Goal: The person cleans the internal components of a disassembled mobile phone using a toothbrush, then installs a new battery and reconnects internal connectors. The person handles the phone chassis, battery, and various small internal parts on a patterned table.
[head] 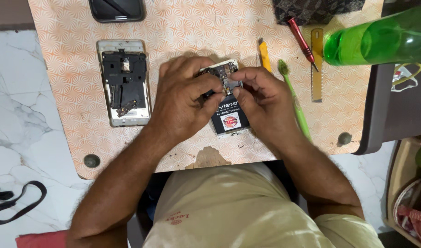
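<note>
Opened phone with battery exposed, laid at the centre of a patterned orange table. It is pinched at its upper circuit board by the left hand and right hand, fingertips closed on it. A second opened phone is seen at left; a green toothbrush and green bottle at right.

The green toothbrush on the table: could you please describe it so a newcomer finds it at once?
Start at the orange-patterned table. Just beyond the right hand lies the green toothbrush, bristles pointing away from the person. Unlike the yellow tool and red screwdriver nearby, it is long, thin and green.
</note>
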